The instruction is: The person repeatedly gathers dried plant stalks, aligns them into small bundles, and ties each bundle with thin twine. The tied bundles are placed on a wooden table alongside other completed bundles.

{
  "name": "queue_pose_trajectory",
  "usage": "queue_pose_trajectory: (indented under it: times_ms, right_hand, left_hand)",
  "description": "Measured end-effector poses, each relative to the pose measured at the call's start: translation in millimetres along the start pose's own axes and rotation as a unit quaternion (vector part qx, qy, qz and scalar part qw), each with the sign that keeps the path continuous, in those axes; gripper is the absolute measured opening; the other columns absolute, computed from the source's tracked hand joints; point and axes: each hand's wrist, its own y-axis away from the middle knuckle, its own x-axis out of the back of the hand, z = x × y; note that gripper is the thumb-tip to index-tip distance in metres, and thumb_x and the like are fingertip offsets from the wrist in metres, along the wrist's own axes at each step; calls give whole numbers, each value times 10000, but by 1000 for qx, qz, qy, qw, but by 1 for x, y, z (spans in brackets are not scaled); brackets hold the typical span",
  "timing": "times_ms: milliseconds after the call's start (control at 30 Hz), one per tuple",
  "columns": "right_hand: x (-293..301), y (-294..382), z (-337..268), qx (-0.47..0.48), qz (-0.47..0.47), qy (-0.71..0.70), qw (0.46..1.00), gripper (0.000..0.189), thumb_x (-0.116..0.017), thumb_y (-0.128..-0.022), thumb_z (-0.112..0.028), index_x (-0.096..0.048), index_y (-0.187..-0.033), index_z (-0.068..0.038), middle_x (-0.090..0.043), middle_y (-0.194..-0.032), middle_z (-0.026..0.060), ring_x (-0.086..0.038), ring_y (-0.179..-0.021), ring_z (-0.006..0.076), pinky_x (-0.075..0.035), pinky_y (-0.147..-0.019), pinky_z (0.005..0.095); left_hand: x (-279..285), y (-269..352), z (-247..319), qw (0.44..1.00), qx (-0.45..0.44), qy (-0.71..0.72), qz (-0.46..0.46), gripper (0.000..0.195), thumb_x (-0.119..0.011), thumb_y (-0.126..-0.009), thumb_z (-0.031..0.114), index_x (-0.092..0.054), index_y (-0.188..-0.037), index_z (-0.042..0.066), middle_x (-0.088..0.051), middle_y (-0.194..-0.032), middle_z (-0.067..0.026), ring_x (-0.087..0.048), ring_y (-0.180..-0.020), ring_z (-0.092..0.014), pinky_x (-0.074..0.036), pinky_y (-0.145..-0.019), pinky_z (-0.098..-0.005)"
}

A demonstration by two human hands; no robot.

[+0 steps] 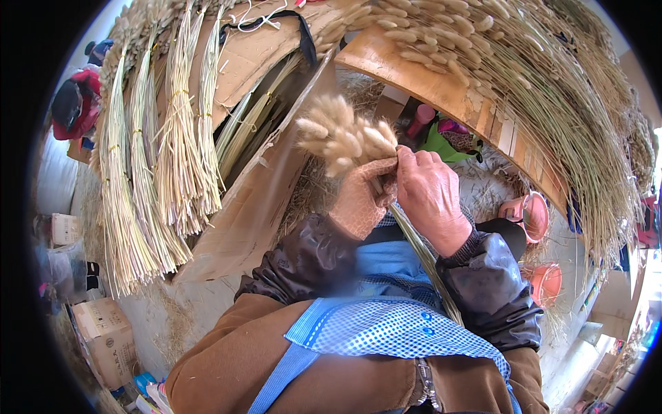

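A small bunch of dried bunny-tail grass [347,135] is in front of my chest, its fluffy cream heads pointing up and to the left. My left hand [362,199] is closed around the stems just below the heads; a thin glove with a net-like pattern seems to cover it. Beside it, my right hand [428,194] pinches at the same spot with thumb and fingertips together. What lies exactly between those fingertips is hidden. Below my hands the long grass stems [421,248] slant down to the right, passing inside my right forearm.
Tied grass bundles [178,150] lie on a cardboard sheet [248,57] at left, beside an opened carton [253,207]. Loose long-stemmed grass [538,98] covers a wooden board [377,59] at right. Pink buckets [535,215] and a green bag [445,142] stand on the floor.
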Motion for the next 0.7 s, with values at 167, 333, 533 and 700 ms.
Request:
queue_pose_trajectory:
  times_ms: [167,333,533,700]
  right_hand:
    - [-3,4,1,18,3,15,1000,284,-558,-759,-68,-580,-1027,23,-584,-799,151,-581,-787,318,-490,-674,418]
    - [2,11,7,55,-17,-5,998,233,-587,-644,-37,-544,-869,5,-556,-768,151,-561,-766,308,-478,-670,402]
    - [46,2,87,-62,74,93,991,50,-542,-751,-39,-524,-795,-22,-570,-722,143,-581,-704,301,-489,-601,404]
    - [62,-14,161,-95,45,253,962,101,-552,-743,-39,-581,-819,21,-621,-804,181,-615,-796,298,-518,-665,383]
  left_hand:
    - [-1,0,2,998,-14,-57,-20,460,-525,-853,-73,-481,-1305,1,-552,-1250,-95,-560,-1076,-148,-477,-892,-277]
    - [-5,7,15,980,-18,-195,-18,555,-478,-806,-194,-417,-1341,-58,-533,-1285,-110,-501,-1193,-138,-412,-1011,-291]
    - [-8,-9,17,944,169,275,70,201,-589,-941,206,-532,-1050,47,-373,-620,46,-309,-452,-60,-272,-407,-199]
    - [-10,-11,15,936,195,279,85,202,-547,-965,244,-529,-1034,55,-366,-595,48,-315,-437,-61,-270,-396,-200]
